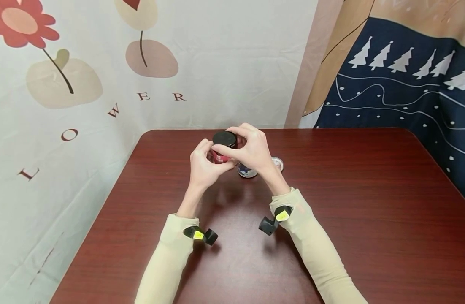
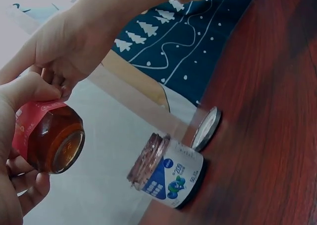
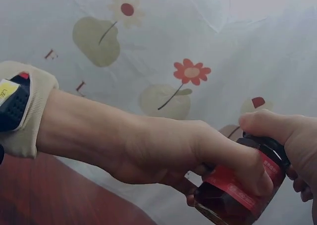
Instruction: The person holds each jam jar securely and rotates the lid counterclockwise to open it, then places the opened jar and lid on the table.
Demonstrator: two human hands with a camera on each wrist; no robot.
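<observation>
A glass jar with a red label and dark amber contents (image 2: pixel 47 136) is held up above the table, tilted in the left wrist view. My left hand (image 1: pixel 207 164) grips its body, thumb across the label in the right wrist view. On top sits a black lid (image 1: pixel 224 138), which my right hand (image 1: pixel 253 147) pinches at the rim between thumb and fingers. Behind the right hand, a blueberry-labelled jar (image 2: pixel 173 173) stands on the table with its mouth uncovered and dark purple residue around the neck.
Beside the blueberry jar lies a loose round lid (image 2: pixel 207 129), pale inside. The dark red wooden table (image 1: pixel 369 211) ends at a pale printed cloth (image 1: pixel 236 63) behind it, with a navy tree-patterned cloth (image 1: pixel 403 93) at the right.
</observation>
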